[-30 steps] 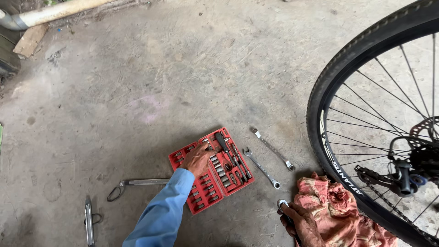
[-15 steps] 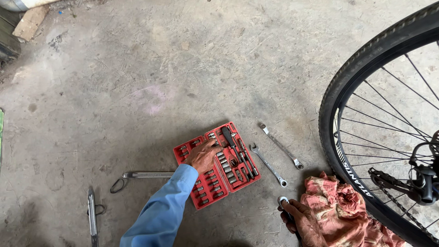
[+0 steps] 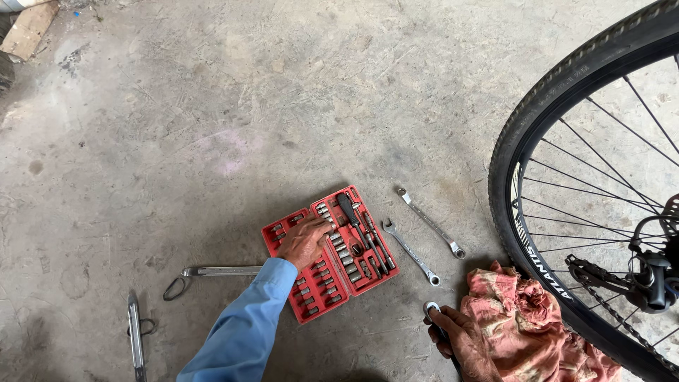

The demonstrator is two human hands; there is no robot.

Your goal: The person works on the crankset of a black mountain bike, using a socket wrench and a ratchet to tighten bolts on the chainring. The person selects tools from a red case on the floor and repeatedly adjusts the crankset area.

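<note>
A red socket-set case (image 3: 368,279) lies open on the concrete floor, holding rows of metal sockets and a black-handled ratchet (image 3: 351,215). My left hand (image 3: 304,240), in a light blue sleeve, rests on the sockets in the left half of the case with fingers curled over them. My right hand (image 3: 460,338) is low at the bottom edge, closed around a wrench whose ring end (image 3: 431,308) sticks out above the fingers. That hand lies against a pink rag (image 3: 527,329).
Two combination wrenches (image 3: 410,252) (image 3: 430,222) lie right of the case. A bicycle wheel (image 3: 527,163) with chain and derailleur (image 3: 647,276) fills the right side. Metal levers (image 3: 212,271) (image 3: 135,336) lie at the lower left. A brick (image 3: 30,30) sits far left.
The view has shifted, so everything sits slightly more to the right and up. My left hand stays on the sockets in the case; my right hand keeps hold of the wrench.
</note>
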